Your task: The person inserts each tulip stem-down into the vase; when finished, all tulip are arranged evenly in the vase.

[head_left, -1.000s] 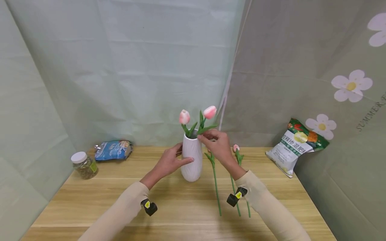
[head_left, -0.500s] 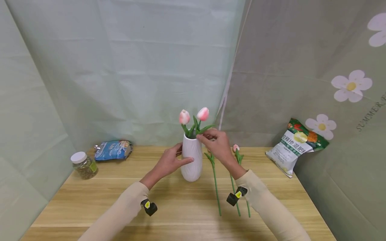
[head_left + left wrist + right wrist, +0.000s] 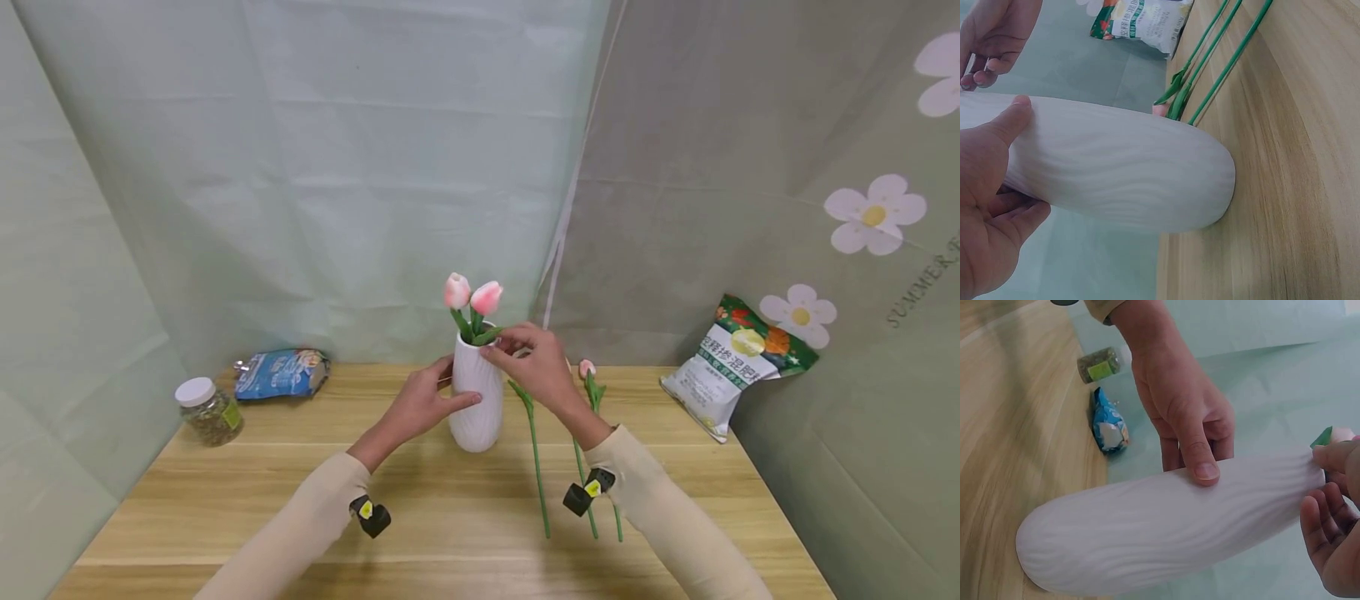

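Observation:
A ribbed white vase (image 3: 477,396) stands upright on the wooden table, with two pink-and-white tulips in its mouth. My left hand (image 3: 420,407) grips the vase's side, thumb across the front and fingers behind, as the left wrist view shows. My right hand (image 3: 536,364) is at the rim, where thumb and forefinger pinch the right tulip (image 3: 487,297) low by its leaf; the exact contact is partly hidden. The left tulip (image 3: 457,292) leans beside it, their heads almost touching. Inside the vase the stems are out of sight.
Several loose tulips lie right of the vase, partly under my right arm; one green stem (image 3: 538,467) is nearest it. A lidded jar (image 3: 211,414) and blue bag (image 3: 283,374) sit at the left. A white-green bag (image 3: 738,363) leans against the right curtain.
The right tulip has swung leftward and sunk lower, bringing its head close to the left one. My right hand has shifted slightly left and down at the rim. The left hand keeps its hold.

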Motion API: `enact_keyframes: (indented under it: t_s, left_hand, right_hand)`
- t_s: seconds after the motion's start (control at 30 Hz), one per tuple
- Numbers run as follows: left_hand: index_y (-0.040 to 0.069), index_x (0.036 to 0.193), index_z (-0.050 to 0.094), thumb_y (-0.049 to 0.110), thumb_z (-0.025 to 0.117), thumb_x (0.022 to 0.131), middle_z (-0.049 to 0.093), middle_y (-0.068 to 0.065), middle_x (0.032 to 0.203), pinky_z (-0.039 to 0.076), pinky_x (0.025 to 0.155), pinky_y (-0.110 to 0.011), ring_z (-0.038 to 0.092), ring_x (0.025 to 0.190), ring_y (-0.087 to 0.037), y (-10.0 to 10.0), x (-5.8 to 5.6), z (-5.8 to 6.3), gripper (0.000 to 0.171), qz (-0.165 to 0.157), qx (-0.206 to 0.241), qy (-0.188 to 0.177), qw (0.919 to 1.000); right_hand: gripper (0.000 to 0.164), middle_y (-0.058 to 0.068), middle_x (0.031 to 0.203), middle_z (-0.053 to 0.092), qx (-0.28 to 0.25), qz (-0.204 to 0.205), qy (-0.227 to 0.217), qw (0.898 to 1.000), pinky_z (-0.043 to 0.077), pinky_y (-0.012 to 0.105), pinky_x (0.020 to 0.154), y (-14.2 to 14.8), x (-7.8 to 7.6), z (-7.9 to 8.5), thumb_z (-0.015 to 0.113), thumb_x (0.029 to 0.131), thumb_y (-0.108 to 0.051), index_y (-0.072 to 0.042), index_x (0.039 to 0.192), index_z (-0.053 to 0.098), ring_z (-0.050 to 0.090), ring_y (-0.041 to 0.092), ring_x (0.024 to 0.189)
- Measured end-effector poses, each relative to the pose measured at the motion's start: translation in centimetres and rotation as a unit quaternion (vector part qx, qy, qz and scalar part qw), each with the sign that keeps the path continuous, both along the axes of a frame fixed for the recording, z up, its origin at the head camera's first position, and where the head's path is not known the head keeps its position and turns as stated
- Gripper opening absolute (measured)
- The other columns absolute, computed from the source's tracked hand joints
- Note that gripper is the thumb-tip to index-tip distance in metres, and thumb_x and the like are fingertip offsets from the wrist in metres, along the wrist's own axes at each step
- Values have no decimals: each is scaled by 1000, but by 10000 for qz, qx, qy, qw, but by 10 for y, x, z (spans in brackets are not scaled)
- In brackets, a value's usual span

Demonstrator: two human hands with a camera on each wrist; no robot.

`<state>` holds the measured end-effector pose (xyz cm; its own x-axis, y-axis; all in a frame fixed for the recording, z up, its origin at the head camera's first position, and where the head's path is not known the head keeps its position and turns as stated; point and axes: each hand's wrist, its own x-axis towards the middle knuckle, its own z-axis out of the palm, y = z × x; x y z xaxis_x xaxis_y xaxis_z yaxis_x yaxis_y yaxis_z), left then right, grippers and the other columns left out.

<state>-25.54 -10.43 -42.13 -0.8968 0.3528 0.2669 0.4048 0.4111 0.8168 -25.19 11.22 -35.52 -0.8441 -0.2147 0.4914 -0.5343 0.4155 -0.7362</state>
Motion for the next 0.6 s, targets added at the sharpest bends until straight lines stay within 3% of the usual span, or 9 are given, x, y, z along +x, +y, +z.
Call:
enact_keyframes:
  t_s: [0.23, 0.6]
  left_hand:
    - [3, 148, 49, 39, 81, 89, 60, -15, 142, 52, 107, -45, 60, 130, -31, -1, -1, -1, 76, -5, -31, -37, 10000]
    - [1, 147, 48, 37, 83, 87, 59, -18, 142, 52, 107, -49, 60, 129, -34, -1, 0, 1, 78, 23, -17, -45, 10000]
  right_hand:
    - [19, 2, 91, 67, 79, 107, -85, 9999, 61, 31, 72, 3, -1, 0, 82, 89, -24, -9, 100, 78, 67, 16, 83]
    - [34, 5, 96, 73, 30, -24, -299, 9995, 62, 36, 75, 22, -1, -6, 80, 91, -26, -9, 121, 76, 71, 19, 85]
